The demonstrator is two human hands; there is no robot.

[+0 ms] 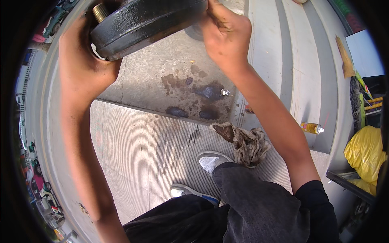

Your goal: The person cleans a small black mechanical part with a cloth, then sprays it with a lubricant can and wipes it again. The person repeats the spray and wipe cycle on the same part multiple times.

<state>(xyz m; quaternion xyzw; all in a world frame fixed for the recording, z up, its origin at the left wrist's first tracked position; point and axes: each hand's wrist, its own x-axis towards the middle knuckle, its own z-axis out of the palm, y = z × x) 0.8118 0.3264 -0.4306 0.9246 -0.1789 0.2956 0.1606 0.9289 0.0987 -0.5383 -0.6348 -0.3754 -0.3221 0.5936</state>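
Observation:
High at the top of the view, both my hands hold up a black brake drum (146, 30), tilted with its right side higher. A brass-coloured threaded stud (100, 13) sticks out at its left end. My left hand (85, 67) is closed round the drum's left edge, with most of its fingers hidden behind it. At the other end, my right hand (227, 36) grips the rim with its fingers curled. The drum's upper part runs out of the frame.
Below lie a dirty rag (249, 146) by my shoe and a small shiny metal piece (225, 92) among dark oily stains. A yellow spray can (311, 128) lies near the grey-striped steps (300, 60). Yellow bag (366, 152) at right; parked vehicles (48, 198) far left.

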